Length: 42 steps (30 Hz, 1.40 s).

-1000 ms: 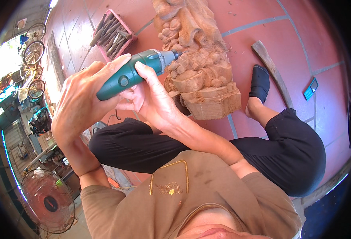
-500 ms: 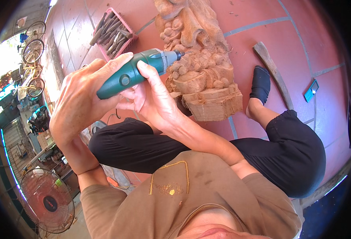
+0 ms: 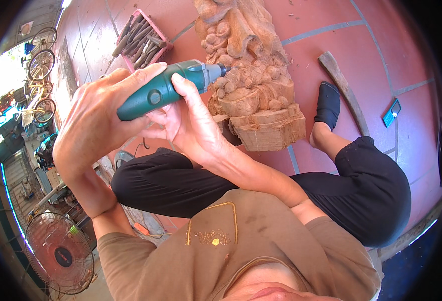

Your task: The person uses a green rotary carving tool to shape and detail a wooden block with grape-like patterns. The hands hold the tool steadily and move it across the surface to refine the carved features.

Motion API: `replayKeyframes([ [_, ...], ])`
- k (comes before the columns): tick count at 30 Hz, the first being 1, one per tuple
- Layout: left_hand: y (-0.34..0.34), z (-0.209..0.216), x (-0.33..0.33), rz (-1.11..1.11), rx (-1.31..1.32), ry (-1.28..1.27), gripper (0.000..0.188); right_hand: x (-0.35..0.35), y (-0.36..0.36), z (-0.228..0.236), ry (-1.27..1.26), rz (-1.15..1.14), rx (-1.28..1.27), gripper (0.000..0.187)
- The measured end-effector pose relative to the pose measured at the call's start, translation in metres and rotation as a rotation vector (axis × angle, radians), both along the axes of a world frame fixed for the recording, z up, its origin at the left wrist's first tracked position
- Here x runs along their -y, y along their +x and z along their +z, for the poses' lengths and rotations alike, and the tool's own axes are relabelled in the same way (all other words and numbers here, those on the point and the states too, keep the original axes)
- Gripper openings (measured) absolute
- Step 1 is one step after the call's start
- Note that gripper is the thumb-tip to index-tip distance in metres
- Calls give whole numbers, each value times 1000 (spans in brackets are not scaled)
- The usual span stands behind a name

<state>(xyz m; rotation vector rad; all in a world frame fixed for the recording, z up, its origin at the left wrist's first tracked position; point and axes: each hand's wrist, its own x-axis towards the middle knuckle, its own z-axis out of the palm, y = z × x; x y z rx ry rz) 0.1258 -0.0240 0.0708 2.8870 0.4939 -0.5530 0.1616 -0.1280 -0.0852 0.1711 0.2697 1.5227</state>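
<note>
A green rotary tool (image 3: 153, 96) with a grey nose is held slantwise in both hands. My left hand (image 3: 93, 118) wraps round its rear end, thumb along the top. My right hand (image 3: 193, 113) grips the body nearer the nose, its thumb on the near side and other fingers underneath, partly hidden. Its thin bit points at the wood carving (image 3: 251, 85), a brown block with rounded fruit-like lumps and flowing folds. Whether the tip touches the wood, I cannot tell. A plain squared base (image 3: 268, 133) forms the carving's near end.
A pink basket (image 3: 168, 45) of carving tools lies at the far left. On the tiled floor to the right are a curved wooden stick (image 3: 343, 90), a small phone (image 3: 392, 113) and my socked foot (image 3: 327, 105). A fan (image 3: 60, 253) stands at the lower left.
The rotary tool and my left hand have shifted slightly left, with the rear of the tool a little lower in angle. Both hands keep their grip; the carving stays in place.
</note>
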Motion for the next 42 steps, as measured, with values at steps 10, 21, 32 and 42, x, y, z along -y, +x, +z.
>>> replayKeyframes([
  [10,33,11,-16,-161,-85,-25,72,-7,11,4,42,-13,-36,59],
  [21,49,17,-27,-244,-144,-19,71,-13,17,9,72,-23,-87,61],
  [32,38,22,-15,-149,-115,46,67,-11,15,9,116,-8,-48,59],
  [42,21,11,-14,-69,-65,58,69,-14,12,0,109,5,-27,60],
])
